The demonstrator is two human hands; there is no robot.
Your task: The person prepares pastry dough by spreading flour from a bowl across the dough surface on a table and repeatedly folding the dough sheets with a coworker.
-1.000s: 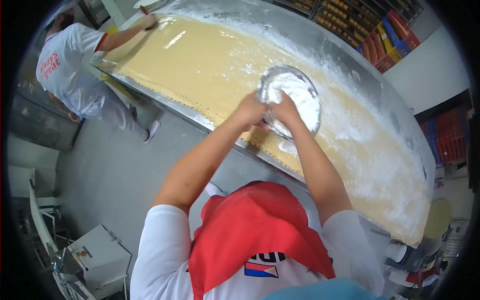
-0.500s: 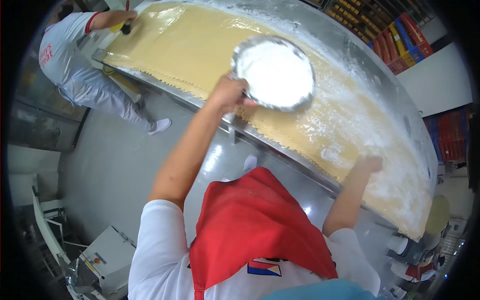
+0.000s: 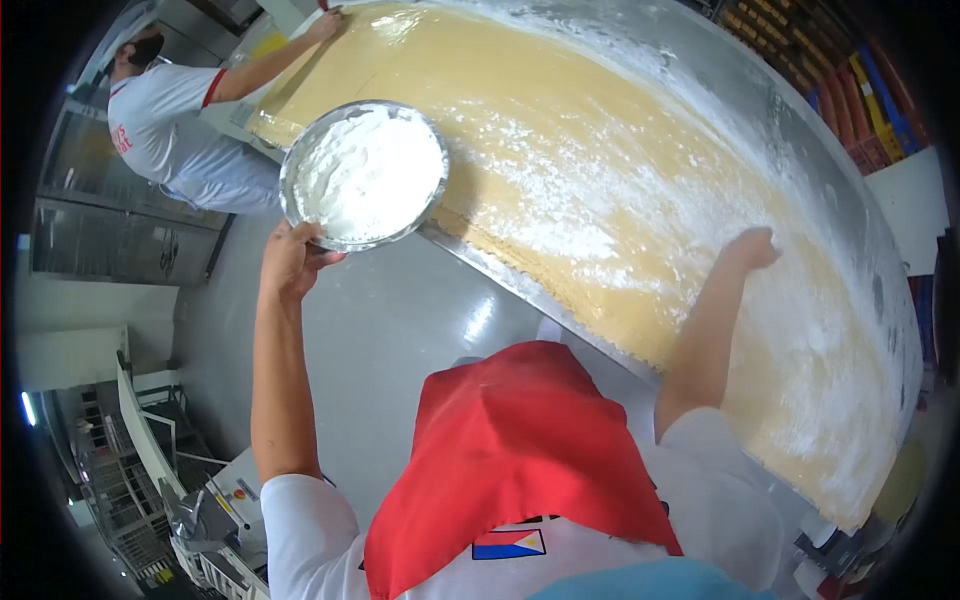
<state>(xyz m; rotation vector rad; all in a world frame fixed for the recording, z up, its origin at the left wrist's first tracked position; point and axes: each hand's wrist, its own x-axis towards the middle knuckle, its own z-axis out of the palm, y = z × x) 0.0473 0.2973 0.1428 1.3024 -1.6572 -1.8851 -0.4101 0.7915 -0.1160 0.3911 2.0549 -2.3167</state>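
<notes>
My left hand point(image 3: 292, 258) grips the rim of a round metal bowl point(image 3: 440, 196), thumb at the edge. White flour point(image 3: 372, 175) fills the bowl, which I hold over the near edge of a wide yellow dough sheet point(image 3: 480, 70). Loose flour lies scattered across the middle and right of the sheet. Out to the right, my right hand point(image 3: 752, 250) hovers over the floured dough with its fingers curled closed. Whatever may be inside that fist is hidden.
The dough covers a long metal table point(image 3: 510, 275) with a bare floured strip along its far side. At the left end a co-worker point(image 3: 190, 130) reaches a hand onto the sheet. Stacked coloured crates point(image 3: 870, 105) stand back right; a machine point(image 3: 215, 510) stands behind me at left.
The bowl and my left hand have swung left. My right hand stays over the right part of the dough. More flour lies on the middle of the sheet.
</notes>
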